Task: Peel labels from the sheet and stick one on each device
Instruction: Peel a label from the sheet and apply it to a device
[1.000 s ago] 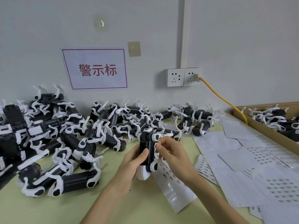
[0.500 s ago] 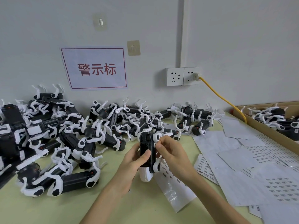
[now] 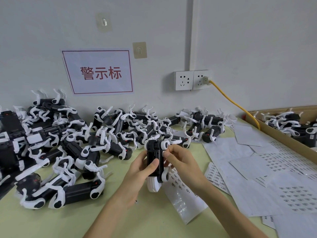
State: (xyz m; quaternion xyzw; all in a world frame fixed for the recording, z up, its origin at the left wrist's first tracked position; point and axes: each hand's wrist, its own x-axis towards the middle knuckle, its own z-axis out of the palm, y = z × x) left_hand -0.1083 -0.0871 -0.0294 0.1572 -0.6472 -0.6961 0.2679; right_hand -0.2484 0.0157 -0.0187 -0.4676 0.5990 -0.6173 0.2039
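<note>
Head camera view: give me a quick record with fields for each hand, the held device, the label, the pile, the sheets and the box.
left hand: grips the device upright, thumb across its black front
right hand: pinches a small white label at the device's upper right edge
pile of devices: black and white, heaped on the table to the left and behind
label sheets: spread flat on the right
label strip: lies on the table beneath the right hand
cardboard box: far right, holds more devices
</note>
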